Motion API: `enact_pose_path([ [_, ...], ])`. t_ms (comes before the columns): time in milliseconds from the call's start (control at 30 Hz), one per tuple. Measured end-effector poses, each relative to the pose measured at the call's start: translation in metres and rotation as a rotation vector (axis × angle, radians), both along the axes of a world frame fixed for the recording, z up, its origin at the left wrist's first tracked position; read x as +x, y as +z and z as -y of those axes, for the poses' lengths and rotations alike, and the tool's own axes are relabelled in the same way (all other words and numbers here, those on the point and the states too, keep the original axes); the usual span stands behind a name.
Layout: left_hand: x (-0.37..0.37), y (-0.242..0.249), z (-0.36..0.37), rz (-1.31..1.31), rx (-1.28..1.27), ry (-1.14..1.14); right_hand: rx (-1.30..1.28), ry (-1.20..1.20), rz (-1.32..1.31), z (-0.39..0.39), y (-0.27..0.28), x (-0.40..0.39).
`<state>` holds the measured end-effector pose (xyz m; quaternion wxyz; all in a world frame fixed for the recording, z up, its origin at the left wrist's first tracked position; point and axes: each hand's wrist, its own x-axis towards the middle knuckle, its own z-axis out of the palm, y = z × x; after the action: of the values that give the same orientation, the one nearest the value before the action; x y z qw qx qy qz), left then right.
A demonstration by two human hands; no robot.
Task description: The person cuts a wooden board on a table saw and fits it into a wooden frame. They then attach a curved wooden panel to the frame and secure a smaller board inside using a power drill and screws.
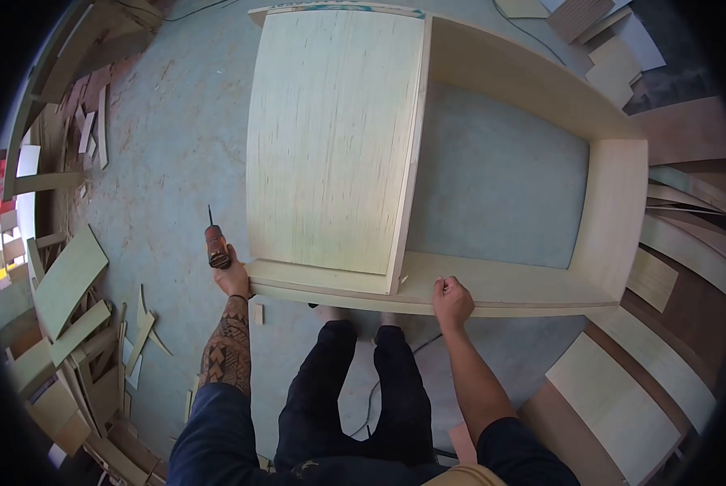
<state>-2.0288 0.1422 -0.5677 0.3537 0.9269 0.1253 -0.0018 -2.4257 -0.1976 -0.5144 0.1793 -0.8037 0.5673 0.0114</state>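
Note:
My left hand (232,279) is closed around the grip of an orange and black power drill (215,246), its long thin bit pointing away from me. That hand is beside the near left corner of a pale plywood cabinet frame (517,285). A wide plywood panel (330,146) covers the left section, while the right section is open down to the floor. My right hand (454,303) rests at the near board of the frame, right of the divider (412,186). Its fingers are curled closed, and what they hold, if anything, is hidden.
Offcuts (71,279) and scrap strips are piled along the left. Plywood boards (614,393) lean and lie on the right, with more scrap (614,49) at the back right. A dark cable (371,397) runs across the floor near my feet.

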Motion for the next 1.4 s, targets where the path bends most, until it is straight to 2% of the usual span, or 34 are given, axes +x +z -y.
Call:
enact_pose_path([
  [33, 0.000, 0.005, 0.005, -0.025, 0.107, -0.006, 0.012, -0.030, 0.021, 0.003, 0.001, 0.002],
  [100, -0.002, 0.020, 0.015, -0.061, 0.068, -0.009, 0.028, -0.059, 0.026, 0.000, 0.005, 0.000],
  [167, -0.003, 0.038, 0.020, -0.251, -0.004, -0.021, 0.170, -0.244, 0.115, -0.005, 0.010, 0.001],
  [200, -0.005, 0.034, 0.018, -0.160, -0.095, -0.034, 0.176, -0.239, 0.109, -0.014, 0.008, -0.001],
  [267, -0.002, 0.014, 0.003, -0.068, -0.130, -0.069, 0.152, -0.224, 0.497, -0.030, 0.002, -0.008],
  [300, -0.003, 0.009, -0.004, 0.021, -0.162, -0.108, 0.156, -0.222, 0.487, -0.038, 0.010, -0.009],
  [367, -0.011, 0.053, -0.001, -0.082, -0.117, -0.103, 0.955, -0.699, 0.670, -0.059, 0.037, -0.007],
  [467, -0.024, 0.086, -0.015, -0.176, -0.065, -0.122, 1.244, -0.764, 0.774, -0.104, 0.074, 0.011],
  [567, -0.056, 0.121, -0.048, 0.237, -0.191, -0.315, 1.314, -0.686, 0.725, -0.138, 0.107, 0.041],
  [600, -0.068, 0.140, -0.062, 0.234, -0.183, -0.311, 1.322, -0.687, 0.718, -0.145, 0.112, 0.048],
  [667, -0.100, 0.180, -0.097, 0.011, -0.032, -0.494, 1.425, -0.593, 0.703, -0.155, 0.119, 0.063],
  [700, -0.117, 0.188, -0.119, -0.090, -0.058, -0.535, 1.435, -0.580, 0.700, -0.156, 0.122, 0.072],
  [733, -0.135, 0.201, -0.119, 0.047, 0.000, -0.546, 1.482, -0.600, 0.718, -0.156, 0.127, 0.081],
  [767, -0.148, 0.225, -0.113, -0.155, -0.120, -0.456, 1.529, -0.613, 0.732, -0.157, 0.131, 0.089],
  [800, -0.162, 0.249, -0.107, -0.151, -0.172, -0.431, 1.524, -0.577, 0.754, -0.159, 0.134, 0.097],
  [967, -0.221, 0.272, -0.130, -0.509, -0.502, -0.190, 1.506, -0.313, 0.690, -0.168, 0.173, 0.151],
  [1067, -0.239, 0.277, -0.137, -0.577, -0.590, -0.145, 1.511, -0.369, 0.732, -0.183, 0.185, 0.175],
  [1133, -0.238, 0.273, -0.129, -0.577, -0.741, -0.090, 1.568, -0.396, 0.724, -0.187, 0.182, 0.195],
  [1300, -0.228, 0.288, -0.111, -0.524, -0.826, -0.040, 1.657, -0.517, 0.794, -0.189, 0.198, 0.221],
  [1400, -0.225, 0.299, -0.105, -0.618, -0.895, -0.001, 1.636, -0.589, 0.790, -0.183, 0.201, 0.230],
])
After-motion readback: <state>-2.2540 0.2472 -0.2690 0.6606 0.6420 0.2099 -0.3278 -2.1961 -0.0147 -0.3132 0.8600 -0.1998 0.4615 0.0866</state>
